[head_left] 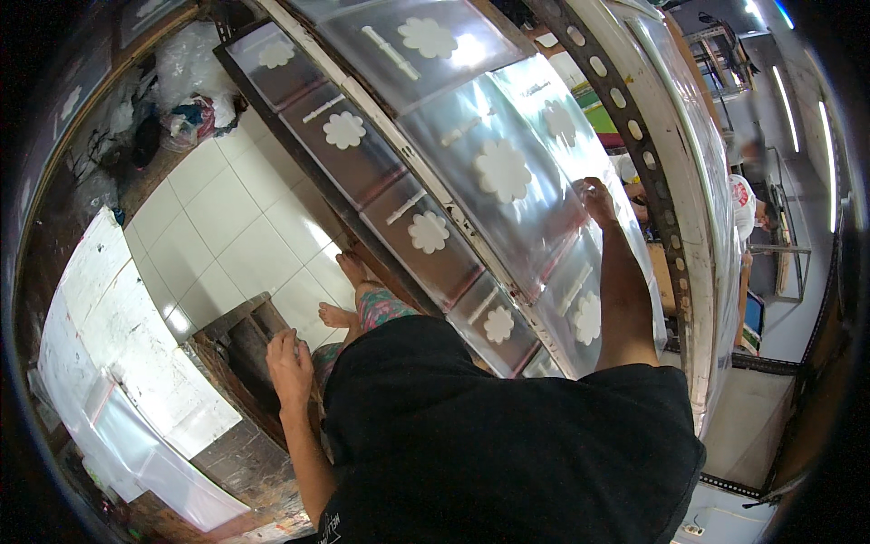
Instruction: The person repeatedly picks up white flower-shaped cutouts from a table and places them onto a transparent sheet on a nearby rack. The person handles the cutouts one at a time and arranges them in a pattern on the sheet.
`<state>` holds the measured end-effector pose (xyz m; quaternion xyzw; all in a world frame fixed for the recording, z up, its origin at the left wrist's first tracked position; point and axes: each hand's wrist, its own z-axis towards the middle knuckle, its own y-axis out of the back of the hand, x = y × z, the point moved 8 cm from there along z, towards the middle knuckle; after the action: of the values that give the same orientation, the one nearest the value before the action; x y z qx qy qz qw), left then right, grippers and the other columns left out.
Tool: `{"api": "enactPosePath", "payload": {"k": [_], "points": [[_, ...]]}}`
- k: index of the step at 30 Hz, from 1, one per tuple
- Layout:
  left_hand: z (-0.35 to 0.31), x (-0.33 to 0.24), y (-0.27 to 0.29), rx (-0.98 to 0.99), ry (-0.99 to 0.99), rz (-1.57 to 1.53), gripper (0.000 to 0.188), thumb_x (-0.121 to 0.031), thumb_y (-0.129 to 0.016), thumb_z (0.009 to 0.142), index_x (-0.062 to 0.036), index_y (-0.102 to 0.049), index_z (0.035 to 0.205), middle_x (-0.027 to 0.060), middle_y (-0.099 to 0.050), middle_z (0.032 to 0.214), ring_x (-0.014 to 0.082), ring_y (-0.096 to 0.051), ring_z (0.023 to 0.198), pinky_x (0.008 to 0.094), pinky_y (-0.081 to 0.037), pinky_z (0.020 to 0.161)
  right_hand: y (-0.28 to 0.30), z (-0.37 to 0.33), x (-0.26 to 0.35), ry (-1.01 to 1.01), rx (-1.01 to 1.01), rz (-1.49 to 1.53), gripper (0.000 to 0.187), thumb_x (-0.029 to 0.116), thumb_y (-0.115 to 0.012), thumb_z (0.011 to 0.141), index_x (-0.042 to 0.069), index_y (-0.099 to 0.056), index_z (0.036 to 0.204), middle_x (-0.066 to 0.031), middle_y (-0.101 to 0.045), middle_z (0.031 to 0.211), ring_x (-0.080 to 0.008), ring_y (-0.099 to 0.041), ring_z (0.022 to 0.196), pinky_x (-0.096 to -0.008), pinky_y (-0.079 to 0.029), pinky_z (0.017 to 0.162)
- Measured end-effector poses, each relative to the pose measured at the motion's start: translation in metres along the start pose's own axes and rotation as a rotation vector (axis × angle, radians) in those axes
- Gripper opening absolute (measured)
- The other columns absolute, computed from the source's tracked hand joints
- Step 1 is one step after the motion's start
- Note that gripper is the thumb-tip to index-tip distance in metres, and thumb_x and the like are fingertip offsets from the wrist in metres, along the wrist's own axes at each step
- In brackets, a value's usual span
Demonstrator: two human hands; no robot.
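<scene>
My right hand [595, 201] reaches over a slanted rack, its fingers pinched at the edge of a shiny clear plastic sheet [562, 150]. That sheet bows upward and carries a white scalloped flower shape; bright glare covers part of it. Beside it lies another clear sheet panel with a larger white flower shape [502, 170] and a short white bar. Down at my left side, my left hand [290, 367] hangs with loosely bent fingers and nothing visible in it. It is near a dark wooden stool or box [237, 340].
A lower shelf [362, 154] holds more flower-printed sheets. A perforated metal bar [625, 100] runs along the rack's far side. At left stands a paint-stained white table [136, 335] with a plastic sheet; plastic bags [195, 72] lie beyond. Another person [743, 204] is at far right.
</scene>
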<state>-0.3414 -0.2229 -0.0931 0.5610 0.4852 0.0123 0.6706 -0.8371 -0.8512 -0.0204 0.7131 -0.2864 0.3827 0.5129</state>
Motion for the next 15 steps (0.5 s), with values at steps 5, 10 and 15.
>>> {"api": "enactPosePath", "payload": {"k": [5, 10, 15], "points": [[-0.002, 0.004, 0.006, -0.004, 0.037, 0.014, 0.028, -0.009, -0.063, 0.09, 0.0018, -0.067, 0.115, 0.0173, -0.063, 0.118, 0.0363, -0.058, 0.112, 0.0455, -0.045, 0.098, 0.006, 0.003, 0.005, -0.01, -0.068, -0.297, 0.02, 0.0, -0.057, 0.088, 0.001, -0.062, 0.107, -0.0132, -0.067, 0.103, -0.0196, -0.065, 0.093, -0.0303, -0.052, 0.082], [-0.004, 0.008, 0.016, -0.057, 0.019, 0.023, 0.027, -0.009, -0.064, 0.089, 0.0012, -0.067, 0.114, 0.0164, -0.064, 0.117, 0.0357, -0.059, 0.111, 0.0451, -0.045, 0.096, -0.003, -0.016, 0.061, 0.202, -0.309, -0.825, 0.031, 0.008, -0.053, 0.088, 0.004, -0.065, 0.117, -0.0173, -0.067, 0.118, -0.0341, -0.061, 0.113, -0.0434, -0.046, 0.1], [-0.006, -0.003, 0.05, -0.201, 0.039, -0.018, 0.027, -0.01, -0.066, 0.088, 0.0003, -0.068, 0.113, 0.0171, -0.064, 0.119, 0.0359, -0.059, 0.11, 0.0447, -0.046, 0.096, -0.073, 0.002, 0.146, 0.611, -0.259, -0.597, 0.028, 0.002, -0.053, 0.094, 0.003, -0.064, 0.12, -0.0137, -0.068, 0.116, -0.0264, -0.066, 0.106, -0.0349, -0.051, 0.093]]}}
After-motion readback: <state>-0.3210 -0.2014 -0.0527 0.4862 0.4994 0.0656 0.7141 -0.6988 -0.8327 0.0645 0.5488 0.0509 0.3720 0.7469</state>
